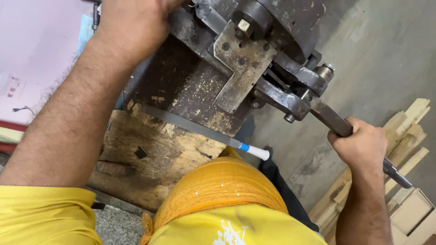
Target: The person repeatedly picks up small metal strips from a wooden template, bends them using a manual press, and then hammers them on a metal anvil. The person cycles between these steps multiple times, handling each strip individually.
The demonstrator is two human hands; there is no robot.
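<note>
Nearest the camera, the right hand [361, 145] is wrapped in a fist around the metal lever [334, 120] of a dark iron machine [254, 59]. A flat file [204, 131] with a white handle lies on the worn wooden bench [150, 159], dusted with sawdust. Higher, the left hand [131, 22] rests on the machine's top; its fingers are hidden. Wooden offcuts [408, 131] lie on the grey concrete floor [381, 59].

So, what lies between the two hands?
In the head view, a dark metal machine lies between them. The left hand rests at its top edge, and the right hand grips its long lever.
</note>
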